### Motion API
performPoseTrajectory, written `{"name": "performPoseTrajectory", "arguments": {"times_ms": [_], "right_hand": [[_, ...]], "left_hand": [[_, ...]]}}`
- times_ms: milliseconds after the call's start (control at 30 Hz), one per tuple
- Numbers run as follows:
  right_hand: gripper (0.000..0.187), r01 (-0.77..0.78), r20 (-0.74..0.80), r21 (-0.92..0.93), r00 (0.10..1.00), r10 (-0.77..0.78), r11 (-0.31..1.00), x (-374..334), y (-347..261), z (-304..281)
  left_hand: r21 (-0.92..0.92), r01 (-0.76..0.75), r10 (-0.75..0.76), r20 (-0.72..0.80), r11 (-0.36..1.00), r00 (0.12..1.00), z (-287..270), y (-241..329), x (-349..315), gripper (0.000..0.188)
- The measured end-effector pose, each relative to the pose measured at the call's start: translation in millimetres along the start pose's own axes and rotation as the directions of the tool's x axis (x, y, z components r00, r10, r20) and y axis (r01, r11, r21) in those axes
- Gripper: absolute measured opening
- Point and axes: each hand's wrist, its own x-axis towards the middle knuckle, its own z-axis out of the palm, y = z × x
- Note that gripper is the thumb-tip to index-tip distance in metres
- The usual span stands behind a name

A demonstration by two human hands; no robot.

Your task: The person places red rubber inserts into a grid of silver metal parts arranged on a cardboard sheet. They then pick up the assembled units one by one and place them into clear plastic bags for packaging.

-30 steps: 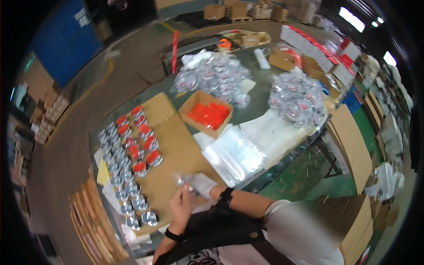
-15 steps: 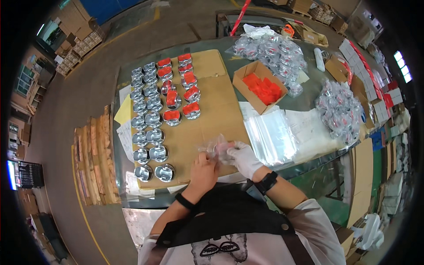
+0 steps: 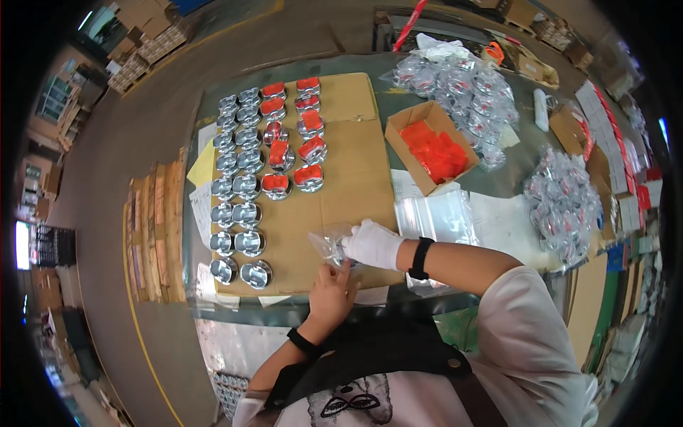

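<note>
A gloved right hand pinches a clear bag above cardboard, the bare left hand (its grip unclear) close beside.

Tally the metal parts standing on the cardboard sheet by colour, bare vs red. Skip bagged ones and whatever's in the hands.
Bare silver metal parts: 16
Metal parts with red on them: 10
Total: 26
</note>
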Motion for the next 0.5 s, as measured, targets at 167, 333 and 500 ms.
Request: {"name": "performPoseTrajectory", "arguments": {"times_ms": [167,333,500], "right_hand": [[0.013,-0.017,-0.182,0.367,0.979,0.09,0.93,8,9,25],[0.021,-0.215,0.002,0.892,0.881,0.473,0.397,-64,1,-8],[0.02,-0.365,-0.475,0.53,0.62,0.625,0.766,-248,118,-97]], "left_hand": [[0.153,0.046,-0.047,0.002,0.987,0.999,26,-22,29,0.046],[-0.847,0.125,-0.568,-0.23,0.517,0.79,-16,35,25,0.033],[-0.754,0.316,-0.547,-0.069,0.575,0.834,9,81,47,0.032]]}}
